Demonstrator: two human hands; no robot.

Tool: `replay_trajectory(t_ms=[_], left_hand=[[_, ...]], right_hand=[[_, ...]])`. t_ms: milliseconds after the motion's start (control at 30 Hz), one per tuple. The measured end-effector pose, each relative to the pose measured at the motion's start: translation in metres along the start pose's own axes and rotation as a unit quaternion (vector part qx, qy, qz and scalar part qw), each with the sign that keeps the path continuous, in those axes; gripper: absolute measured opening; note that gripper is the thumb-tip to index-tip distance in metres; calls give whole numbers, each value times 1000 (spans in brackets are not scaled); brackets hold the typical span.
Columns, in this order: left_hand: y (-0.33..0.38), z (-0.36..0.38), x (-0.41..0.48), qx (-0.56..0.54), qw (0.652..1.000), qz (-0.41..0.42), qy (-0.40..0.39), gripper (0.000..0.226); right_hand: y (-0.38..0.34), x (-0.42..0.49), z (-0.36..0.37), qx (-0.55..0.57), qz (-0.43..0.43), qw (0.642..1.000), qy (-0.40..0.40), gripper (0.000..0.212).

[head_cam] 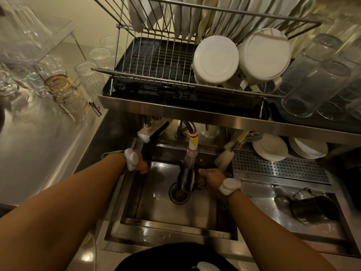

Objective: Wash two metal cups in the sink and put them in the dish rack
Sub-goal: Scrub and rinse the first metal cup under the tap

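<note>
Second metal cup (310,209) lies on its side on the drainboard, near right corner, untouched. Right hand (212,177) fingers closed around first metal cup (188,178), held over sink (148,194) drain under the faucet hose (192,147). Left hand (141,164) at sink's far left corner, fingers' state unclear. Dish rack (156,61) above, far edge: left part bare, two white containers right.

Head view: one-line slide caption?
Right hand holds a metal cup under the faucet over the sink; left hand at the tap.
</note>
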State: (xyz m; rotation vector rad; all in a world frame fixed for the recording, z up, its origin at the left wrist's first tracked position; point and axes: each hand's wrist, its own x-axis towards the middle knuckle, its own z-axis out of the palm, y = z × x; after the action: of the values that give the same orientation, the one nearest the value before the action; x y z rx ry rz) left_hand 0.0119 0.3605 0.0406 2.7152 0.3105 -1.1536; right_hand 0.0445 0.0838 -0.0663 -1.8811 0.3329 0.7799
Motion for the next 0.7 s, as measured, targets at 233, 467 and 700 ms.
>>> replay_trajectory(t_ms=[233, 467, 700], left_hand=[[-1, 2, 1, 1, 1000, -1, 10, 35], [0, 1, 1, -20, 1000, -10, -1, 37], [-4, 3, 3, -28, 1000, 2, 8, 17]], right_hand=[[6, -18, 15, 276, 165, 940, -114, 29], [-8, -24, 27, 385, 204, 882, -180, 27], [-4, -17, 27, 261, 158, 938, -168, 27]])
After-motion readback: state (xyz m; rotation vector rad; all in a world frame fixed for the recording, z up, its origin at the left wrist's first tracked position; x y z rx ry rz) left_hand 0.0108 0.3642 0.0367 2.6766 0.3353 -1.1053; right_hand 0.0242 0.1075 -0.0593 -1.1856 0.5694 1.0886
